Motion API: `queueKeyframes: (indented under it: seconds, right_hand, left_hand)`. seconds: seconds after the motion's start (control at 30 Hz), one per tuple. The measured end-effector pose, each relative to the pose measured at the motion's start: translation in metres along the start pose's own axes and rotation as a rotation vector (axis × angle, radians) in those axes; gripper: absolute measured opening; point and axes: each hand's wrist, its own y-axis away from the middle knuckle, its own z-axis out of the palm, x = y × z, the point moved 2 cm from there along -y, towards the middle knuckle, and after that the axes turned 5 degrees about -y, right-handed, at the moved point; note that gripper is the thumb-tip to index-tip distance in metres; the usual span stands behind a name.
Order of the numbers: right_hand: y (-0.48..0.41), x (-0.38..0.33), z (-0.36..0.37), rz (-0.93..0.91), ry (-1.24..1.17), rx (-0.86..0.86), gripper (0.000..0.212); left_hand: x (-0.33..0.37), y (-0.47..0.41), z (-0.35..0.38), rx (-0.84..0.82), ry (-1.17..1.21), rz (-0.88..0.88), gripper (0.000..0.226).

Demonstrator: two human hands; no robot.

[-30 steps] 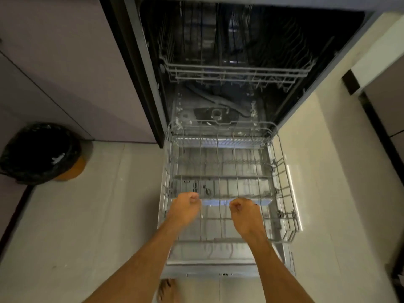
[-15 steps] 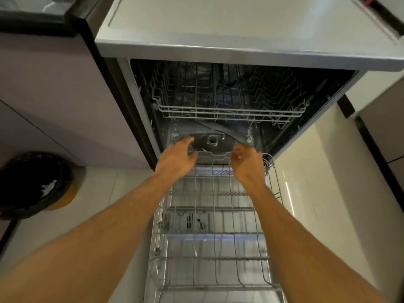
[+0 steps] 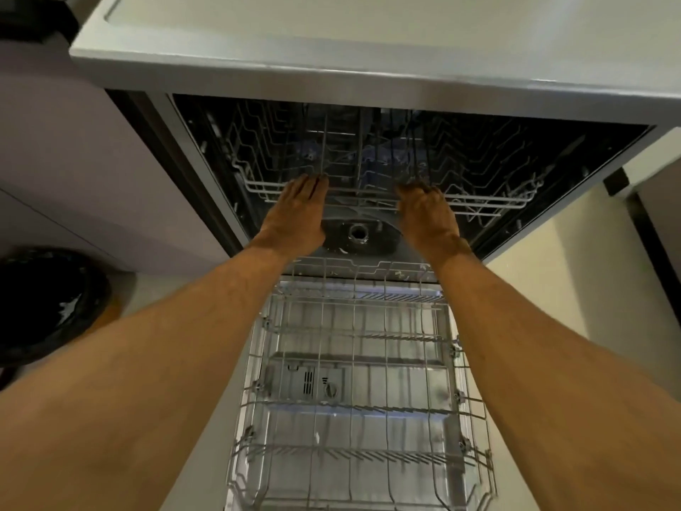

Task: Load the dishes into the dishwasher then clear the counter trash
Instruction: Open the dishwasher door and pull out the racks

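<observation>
The dishwasher stands open under the counter. Its wire lower rack is pulled out over the lowered door and holds nothing. The upper rack sits inside the tub, also bare. Both my arms reach forward to that rack's front rail. My left hand lies with straight fingers on the rail, left of centre. My right hand is at the rail right of centre, its fingertips bent over the wire. No dishes are in view.
A bin with a black liner stands on the floor at the left, against pale purple cabinet fronts. The light counter top runs above the dishwasher. Tiled floor lies to the right of the door.
Both hands let go of the lower rack's front, rose and moved forward to the upper rack's front rail. The view tilted up, bringing the counter into sight.
</observation>
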Motion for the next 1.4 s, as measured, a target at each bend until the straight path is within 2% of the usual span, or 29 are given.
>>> queueKeyframes:
  seconds: [0.17,0.3,0.47,0.57,0.67,0.87,1.0,1.13,1.23,1.4]
  right_hand:
    - [0.013,-0.006,-0.007,0.099,0.017,0.001,0.033]
    - [0.046,-0.011,-0.008,0.108,0.043,0.013,0.033]
    - [0.099,-0.016,-0.006,0.153,0.028,-0.029,0.04]
    - [0.136,-0.022,-0.005,0.15,-0.02,-0.028,0.039]
    - [0.172,-0.028,-0.005,0.13,0.021,-0.052,0.032]
    - [0.221,-0.03,-0.009,0.152,0.001,-0.081,0.032]
    - [0.227,-0.022,-0.014,0.155,0.017,-0.104,0.03]
    - [0.23,-0.023,-0.016,0.122,0.031,-0.116,0.032]
    - [0.244,-0.024,-0.015,0.103,0.016,-0.109,0.023]
    - [0.27,-0.026,-0.016,0.092,-0.036,-0.139,0.02]
  left_hand:
    - [0.005,0.009,-0.006,0.112,0.026,-0.013,0.062]
    - [0.013,0.037,-0.013,0.158,-0.012,-0.049,0.042]
    - [0.023,0.082,-0.019,0.062,-0.042,-0.069,0.037]
    - [0.03,0.115,-0.019,0.01,-0.084,-0.029,0.04]
    - [0.039,0.148,-0.018,-0.02,-0.103,0.014,0.033]
    - [0.058,0.196,-0.015,-0.017,-0.078,0.038,0.045]
    - [0.073,0.204,-0.015,-0.038,-0.085,0.004,0.046]
    - [0.076,0.206,-0.014,-0.016,-0.072,-0.044,0.03]
    - [0.084,0.213,-0.015,-0.035,-0.082,-0.074,0.022]
    - [0.091,0.235,-0.007,-0.077,-0.073,-0.074,0.021]
